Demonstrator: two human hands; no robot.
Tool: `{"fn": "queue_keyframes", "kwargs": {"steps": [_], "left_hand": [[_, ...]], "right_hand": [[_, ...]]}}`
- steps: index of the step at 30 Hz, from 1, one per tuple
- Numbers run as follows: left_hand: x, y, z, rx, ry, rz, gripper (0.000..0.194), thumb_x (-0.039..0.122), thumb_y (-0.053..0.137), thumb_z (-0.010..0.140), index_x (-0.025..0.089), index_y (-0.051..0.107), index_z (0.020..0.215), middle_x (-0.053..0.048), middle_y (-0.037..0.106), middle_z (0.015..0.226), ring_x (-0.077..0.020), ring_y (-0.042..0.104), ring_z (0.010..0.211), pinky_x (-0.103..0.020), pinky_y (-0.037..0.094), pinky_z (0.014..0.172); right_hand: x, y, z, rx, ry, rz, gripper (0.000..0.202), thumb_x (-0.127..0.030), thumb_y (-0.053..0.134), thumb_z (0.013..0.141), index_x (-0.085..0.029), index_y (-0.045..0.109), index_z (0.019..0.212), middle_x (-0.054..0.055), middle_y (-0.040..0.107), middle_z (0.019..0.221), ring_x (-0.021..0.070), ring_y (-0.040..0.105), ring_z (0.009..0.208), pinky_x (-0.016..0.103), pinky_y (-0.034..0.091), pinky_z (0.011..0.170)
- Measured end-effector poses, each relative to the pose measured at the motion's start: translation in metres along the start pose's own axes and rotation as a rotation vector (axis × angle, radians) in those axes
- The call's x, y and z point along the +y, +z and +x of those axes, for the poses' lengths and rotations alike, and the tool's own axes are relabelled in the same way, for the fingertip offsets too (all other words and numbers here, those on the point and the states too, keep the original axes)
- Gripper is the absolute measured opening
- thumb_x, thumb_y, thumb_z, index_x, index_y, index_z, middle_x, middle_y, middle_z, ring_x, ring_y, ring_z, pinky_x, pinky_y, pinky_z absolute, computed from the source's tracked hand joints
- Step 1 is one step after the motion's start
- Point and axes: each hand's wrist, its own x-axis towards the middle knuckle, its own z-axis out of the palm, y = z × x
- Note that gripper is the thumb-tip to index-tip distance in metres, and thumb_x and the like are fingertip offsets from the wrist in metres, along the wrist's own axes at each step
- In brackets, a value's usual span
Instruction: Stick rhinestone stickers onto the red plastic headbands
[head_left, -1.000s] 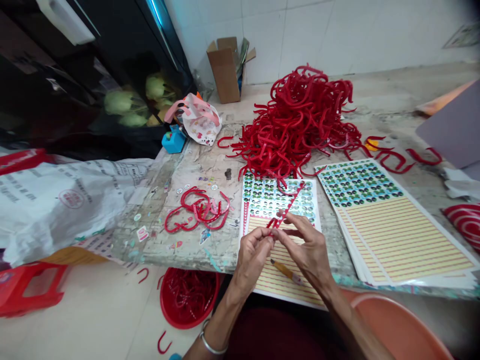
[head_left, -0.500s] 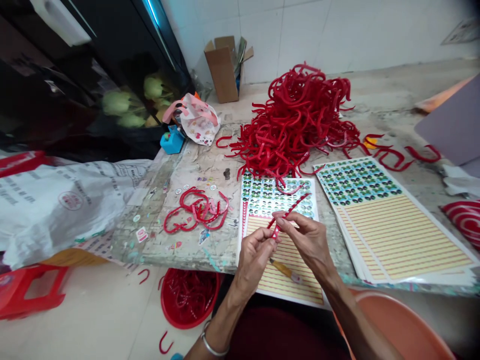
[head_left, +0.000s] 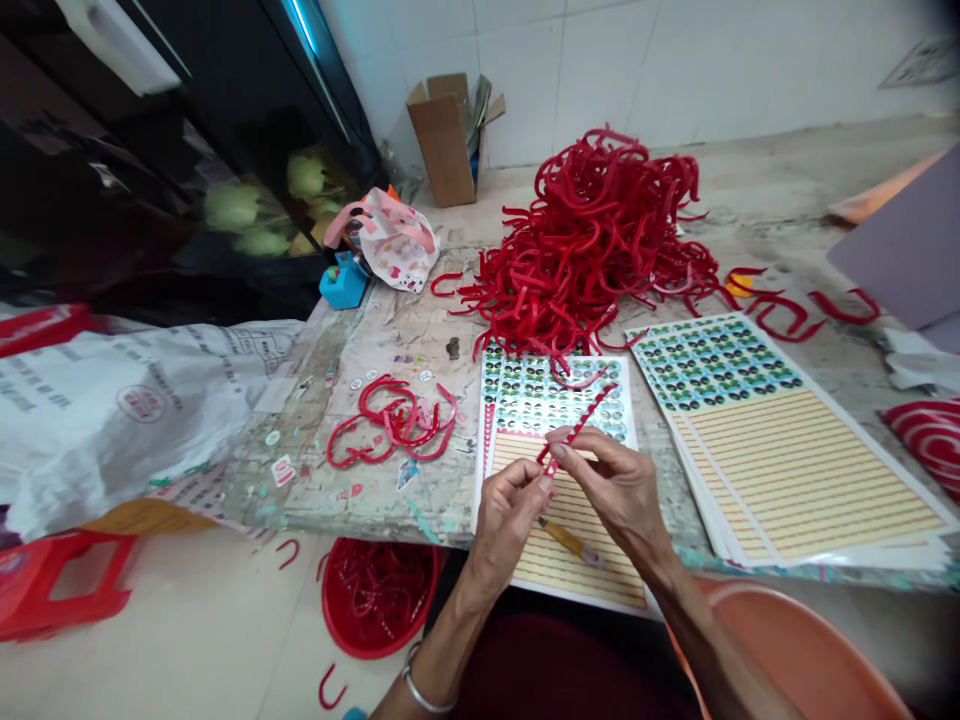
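Observation:
My left hand (head_left: 510, 520) pinches the near end of a thin red strip with white zigzag marks (head_left: 592, 410). The fingers of my right hand (head_left: 615, 485) are closed on the same strip a little farther up, and its far end sticks out to the upper right. A short dark red piece shows between the hands; how it joins the strip is hidden by the fingers. Beneath both hands lies a sticker sheet (head_left: 577, 580) with green-blue round prints above yellow and red lines. A yellow-handled tool (head_left: 564, 537) rests on that sheet, just below my fingers.
Behind the sheet rises a big heap of red curved strips (head_left: 585, 240). More sticker sheets (head_left: 810, 460) are stacked to the right. Several curved strips (head_left: 405, 420) lie at left. A red basin (head_left: 382, 600) with strips stands on the floor, and an orange tub (head_left: 787, 650) at right.
Both hands keep their pinch in nearly the same place. The strip's far end has shifted very slightly, and the whole view has moved a touch.

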Motion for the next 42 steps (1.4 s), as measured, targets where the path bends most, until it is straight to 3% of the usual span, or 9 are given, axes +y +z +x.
{"fn": "queue_keyframes", "kwargs": {"steps": [3,8,13,18,22,29,34,38,42], "left_hand": [[0.007,-0.001,0.002,-0.069,0.019,0.078,0.018,0.029,0.049,0.085,0.014,0.056,0.077,0.000,0.050,0.068,-0.0104,0.042,0.063,-0.023,0.034,0.062],[0.012,0.000,0.004,-0.113,0.015,0.130,0.021,0.029,0.044,0.088,0.013,0.056,0.083,0.000,0.049,0.071,-0.0101,0.042,0.063,-0.023,0.034,0.060],[0.006,-0.002,0.001,-0.097,0.019,0.145,0.021,0.028,0.045,0.088,0.013,0.054,0.076,0.002,0.043,0.067,-0.0098,0.038,0.064,-0.022,0.032,0.061],[0.006,-0.002,-0.005,-0.133,0.011,0.147,0.021,0.028,0.045,0.088,0.013,0.059,0.088,0.001,0.044,0.068,-0.0100,0.039,0.065,-0.023,0.033,0.062],[0.003,-0.003,-0.007,-0.161,0.019,0.139,0.021,0.028,0.046,0.088,0.012,0.061,0.089,0.000,0.047,0.070,-0.0104,0.041,0.065,-0.023,0.034,0.063],[0.004,-0.002,-0.006,-0.209,-0.002,0.063,0.017,0.021,0.051,0.085,0.013,0.061,0.096,-0.003,0.055,0.079,-0.0118,0.049,0.071,-0.025,0.038,0.071],[0.006,0.000,-0.005,-0.127,-0.033,0.033,0.020,0.025,0.046,0.088,0.012,0.060,0.095,-0.001,0.053,0.073,-0.0092,0.046,0.063,-0.023,0.038,0.064],[0.009,-0.004,-0.008,-0.178,0.037,0.161,0.020,0.026,0.045,0.089,0.013,0.059,0.095,-0.002,0.055,0.074,-0.0113,0.050,0.068,-0.024,0.041,0.068],[0.012,-0.008,-0.010,-0.261,0.124,0.250,0.019,0.023,0.045,0.089,0.013,0.061,0.092,-0.002,0.055,0.074,-0.0124,0.052,0.071,-0.025,0.042,0.070]], "right_hand": [[-0.003,0.000,-0.003,-0.031,-0.089,-0.088,0.010,-0.016,0.060,0.079,-0.020,0.068,0.083,0.006,0.067,0.089,0.0180,0.063,0.084,0.027,0.056,0.061],[0.002,-0.001,-0.008,-0.039,-0.230,-0.225,0.020,-0.010,0.060,0.078,-0.022,0.068,0.092,0.006,0.068,0.092,0.0191,0.062,0.089,0.037,0.053,0.080],[0.005,-0.004,-0.007,-0.036,-0.038,-0.112,0.030,-0.021,0.062,0.078,-0.023,0.063,0.108,0.007,0.064,0.105,0.0190,0.061,0.092,0.031,0.058,0.069],[0.005,-0.012,0.004,-0.100,0.206,0.004,0.022,-0.032,0.064,0.077,-0.020,0.070,0.094,0.006,0.069,0.094,0.0197,0.065,0.083,0.029,0.058,0.065],[0.009,-0.019,0.008,-0.111,0.268,0.061,0.020,-0.035,0.065,0.076,-0.019,0.071,0.087,0.005,0.071,0.087,0.0195,0.065,0.079,0.030,0.057,0.066],[0.004,-0.016,0.000,-0.140,0.080,0.005,0.012,-0.027,0.063,0.078,-0.021,0.070,0.085,0.006,0.068,0.089,0.0193,0.063,0.084,0.028,0.055,0.064],[0.006,-0.009,-0.009,-0.176,-0.001,0.005,0.016,-0.022,0.061,0.079,-0.023,0.067,0.094,0.007,0.064,0.097,0.0204,0.060,0.095,0.032,0.057,0.071],[0.008,-0.011,-0.009,-0.172,0.184,0.132,0.045,-0.025,0.068,0.073,-0.025,0.055,0.116,0.007,0.053,0.122,0.0216,0.055,0.108,0.040,0.049,0.091],[0.002,-0.017,-0.002,-0.324,0.371,0.340,0.056,-0.029,0.072,0.070,-0.025,0.049,0.121,0.009,0.053,0.122,0.0223,0.059,0.101,0.043,0.048,0.091]]}}
